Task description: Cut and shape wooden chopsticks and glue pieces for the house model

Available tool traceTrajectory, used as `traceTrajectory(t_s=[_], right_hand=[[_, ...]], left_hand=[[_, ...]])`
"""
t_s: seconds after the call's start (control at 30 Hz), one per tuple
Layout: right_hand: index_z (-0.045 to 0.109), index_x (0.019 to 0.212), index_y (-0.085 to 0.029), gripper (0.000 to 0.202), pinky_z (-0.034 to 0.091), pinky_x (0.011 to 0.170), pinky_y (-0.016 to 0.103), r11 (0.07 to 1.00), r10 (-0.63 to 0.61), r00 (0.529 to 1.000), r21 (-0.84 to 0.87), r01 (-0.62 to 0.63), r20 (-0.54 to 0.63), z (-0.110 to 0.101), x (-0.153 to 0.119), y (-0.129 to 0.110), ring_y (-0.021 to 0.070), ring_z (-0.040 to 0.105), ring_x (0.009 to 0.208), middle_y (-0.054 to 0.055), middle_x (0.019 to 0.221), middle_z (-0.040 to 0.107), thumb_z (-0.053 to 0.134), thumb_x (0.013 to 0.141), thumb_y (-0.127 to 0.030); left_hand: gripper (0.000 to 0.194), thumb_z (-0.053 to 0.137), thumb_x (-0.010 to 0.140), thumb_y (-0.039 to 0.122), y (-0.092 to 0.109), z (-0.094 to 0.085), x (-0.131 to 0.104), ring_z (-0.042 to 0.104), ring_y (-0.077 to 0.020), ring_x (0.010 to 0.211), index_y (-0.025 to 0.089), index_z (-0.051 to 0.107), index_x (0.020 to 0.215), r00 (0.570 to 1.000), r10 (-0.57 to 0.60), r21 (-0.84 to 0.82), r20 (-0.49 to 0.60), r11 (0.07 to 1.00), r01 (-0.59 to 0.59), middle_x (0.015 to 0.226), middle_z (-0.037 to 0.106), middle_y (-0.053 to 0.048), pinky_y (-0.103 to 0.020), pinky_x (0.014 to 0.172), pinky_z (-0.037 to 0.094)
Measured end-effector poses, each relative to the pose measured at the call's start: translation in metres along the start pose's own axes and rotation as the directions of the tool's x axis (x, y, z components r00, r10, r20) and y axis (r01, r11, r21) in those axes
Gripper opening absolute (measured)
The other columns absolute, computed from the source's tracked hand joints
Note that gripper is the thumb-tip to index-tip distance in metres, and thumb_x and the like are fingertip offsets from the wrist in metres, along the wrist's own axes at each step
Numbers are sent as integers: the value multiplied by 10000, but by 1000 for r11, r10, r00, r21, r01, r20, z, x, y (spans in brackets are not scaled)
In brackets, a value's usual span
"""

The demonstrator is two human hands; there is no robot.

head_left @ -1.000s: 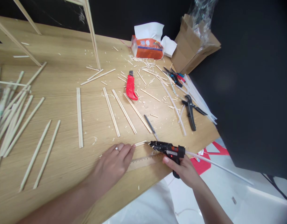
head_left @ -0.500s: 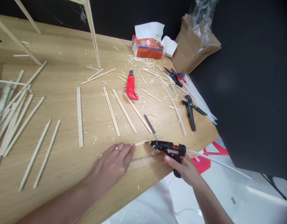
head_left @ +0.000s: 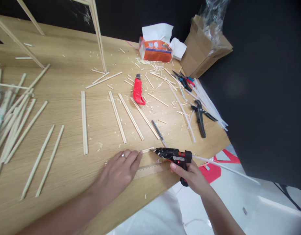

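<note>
A black glue gun (head_left: 171, 152) lies level above the near part of the table (head_left: 67, 107), its nozzle pointing to nine o'clock at the free end of a pair of pale sticks (head_left: 147, 149); whether tip and wood touch is too small to tell. Clock directions are counted from the gun. At four o'clock the right hand (head_left: 191, 176) has its grip closed round the gun's handle, thumb along the near side, below a small red light. At nine o'clock the left hand (head_left: 123, 168), a ring on one finger, has a narrow grip, fingertips pinning the stick pair down. A long translucent glue stick (head_left: 226, 166) juts from the gun's rear toward three o'clock, past the table edge. A ruler (head_left: 152, 169) lies at eight, between the hands.

At eleven, a slim dark tool (head_left: 157, 128) rests near the barrel, with a red cutter (head_left: 137, 91) farther out. Toward ten, four stick pairs (head_left: 131, 117) lie side by side. Black cutting pliers (head_left: 200, 122) sit between one and two. Near twelve are an orange tissue pack (head_left: 156, 55) and, just to its right, a cardboard box (head_left: 195, 49). Far off at nine is a heap of sticks (head_left: 18, 130); toward eleven stands a wooden frame (head_left: 97, 36).
</note>
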State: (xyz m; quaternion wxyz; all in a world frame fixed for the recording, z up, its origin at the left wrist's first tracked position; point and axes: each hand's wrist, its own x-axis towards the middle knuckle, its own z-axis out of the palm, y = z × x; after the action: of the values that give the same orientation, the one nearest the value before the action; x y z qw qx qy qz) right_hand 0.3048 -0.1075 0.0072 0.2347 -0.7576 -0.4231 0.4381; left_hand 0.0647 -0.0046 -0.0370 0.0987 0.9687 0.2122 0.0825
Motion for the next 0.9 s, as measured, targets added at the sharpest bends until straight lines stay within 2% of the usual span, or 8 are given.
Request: traceTrajectory(t_s=[0.63, 0.77, 0.9], right_hand=[[659, 645, -196, 340, 428, 588, 280, 999, 38, 999, 3, -38, -1, -5, 1, 1, 194, 559, 641, 8, 587, 588, 586, 801, -489], [680, 696, -196, 340, 429, 564, 279, 999, 45, 999, 1, -45, 4, -7, 0, 2, 196, 559, 625, 8, 559, 577, 577, 803, -502], [700, 751, -198, 336, 425, 541, 279, 999, 52, 999, 16, -52, 7, -8, 0, 3, 199, 557, 607, 9, 544, 573, 578, 801, -507]], left_hand=[[422, 343, 857, 6, 1, 1, 1, 540, -201, 910, 117, 494, 1235, 998, -21, 9, -57, 1000, 22, 1010, 613, -94, -322, 765, 461], [428, 362, 853, 3, 1, 0, 1, 538, -200, 916, 122, 486, 1245, 999, -29, 9, -32, 1000, 29, 1033, 611, -98, -323, 773, 460], [420, 353, 852, -9, 1, 0, 0, 539, -205, 900, 93, 482, 1239, 998, -19, 11, -52, 1000, 20, 1023, 614, -105, -330, 757, 464]])
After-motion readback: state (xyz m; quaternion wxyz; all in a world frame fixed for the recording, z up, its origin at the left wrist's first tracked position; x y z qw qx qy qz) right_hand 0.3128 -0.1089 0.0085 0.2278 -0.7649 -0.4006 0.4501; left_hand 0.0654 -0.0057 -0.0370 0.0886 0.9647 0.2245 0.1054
